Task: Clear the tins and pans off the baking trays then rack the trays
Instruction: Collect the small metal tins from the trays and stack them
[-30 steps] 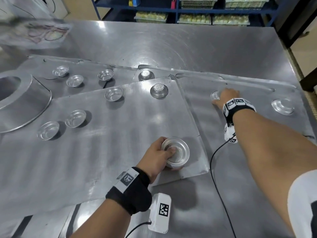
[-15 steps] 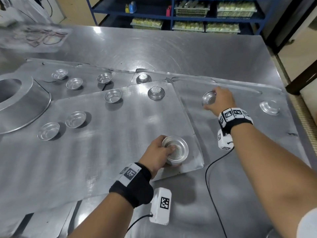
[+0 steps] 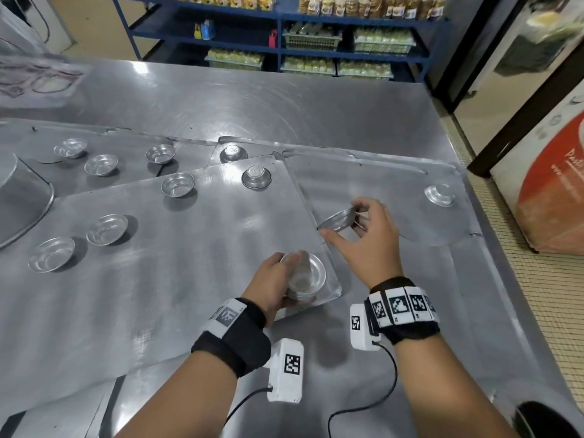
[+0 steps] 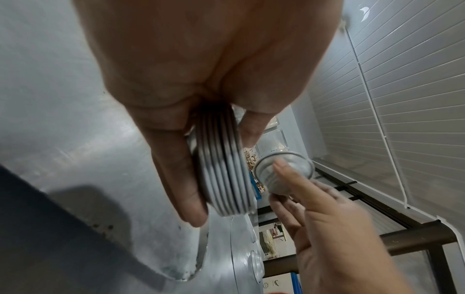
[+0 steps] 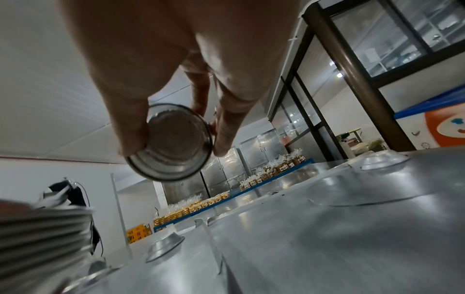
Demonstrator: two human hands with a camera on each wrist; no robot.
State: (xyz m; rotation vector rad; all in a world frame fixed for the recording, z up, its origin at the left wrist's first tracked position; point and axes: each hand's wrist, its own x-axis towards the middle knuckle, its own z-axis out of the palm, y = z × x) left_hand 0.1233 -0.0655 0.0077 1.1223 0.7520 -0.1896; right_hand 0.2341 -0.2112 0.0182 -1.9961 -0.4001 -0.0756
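Note:
My left hand [image 3: 278,279] grips a nested stack of small round tins [image 3: 305,276] [image 4: 224,169] above the near corner of the front baking tray [image 3: 158,263]. My right hand [image 3: 363,229] pinches a single small tin [image 3: 336,219] [image 5: 171,143] by its rim, tilted, in the air just right of the stack. Several more tins lie on the trays: upright ones [image 3: 177,184] on the left, upturned ones [image 3: 256,178] farther back, and one upturned tin [image 3: 439,195] on the right tray [image 3: 395,191].
A large round metal pan [image 3: 22,203] sits at the left edge. The trays overlap on a steel table [image 3: 252,102]. Blue shelves [image 3: 300,36] with packed goods stand behind, and a cardboard box [image 3: 550,191] is on the floor to the right.
My right hand lifted a tin off the right tray and carried it back toward the stack in my left hand. My left hand kept its hold on the stack.

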